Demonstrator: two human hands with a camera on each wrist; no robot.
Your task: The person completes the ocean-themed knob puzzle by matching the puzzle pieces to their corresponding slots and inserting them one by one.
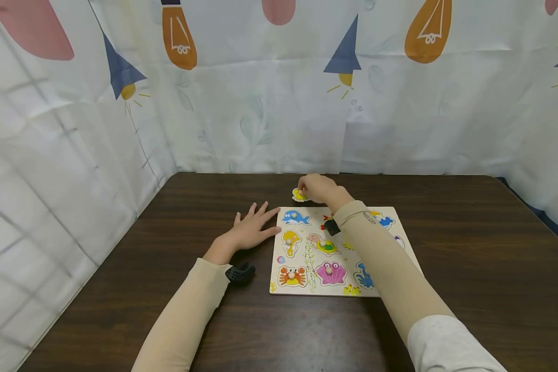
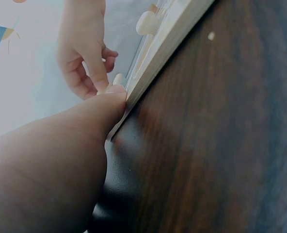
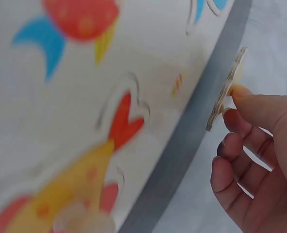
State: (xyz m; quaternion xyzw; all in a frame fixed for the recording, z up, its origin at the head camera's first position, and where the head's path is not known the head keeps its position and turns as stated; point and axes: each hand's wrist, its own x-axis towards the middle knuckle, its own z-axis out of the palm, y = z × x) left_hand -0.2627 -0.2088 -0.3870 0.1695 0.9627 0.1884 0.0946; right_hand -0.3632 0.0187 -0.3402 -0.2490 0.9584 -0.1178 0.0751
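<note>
A wooden peg puzzle board (image 1: pixel 307 250) with sea animal pictures lies on the dark table. Just past its far edge, my right hand (image 1: pixel 319 188) pinches a yellow puzzle piece (image 1: pixel 297 196) between thumb and fingers. The right wrist view shows that piece (image 3: pixel 226 92) edge-on, apart from the board; its picture is turned away. My left hand (image 1: pixel 248 231) lies spread at the board's left side, thumb and fingertips at the edge. Up close, the left thumb (image 2: pixel 109 104) touches the board's rim. My right forearm hides part of the board's right side.
Knobbed pieces sit in the board, among them a blue whale (image 1: pixel 297 217), a seahorse (image 1: pixel 290 243), a crab (image 1: pixel 285 281), a turtle (image 1: pixel 327 247) and a pink shell (image 1: pixel 337 276). Brown table (image 1: pixel 483 248) stretches to both sides. A patterned curtain (image 1: pixel 269 144) hangs behind.
</note>
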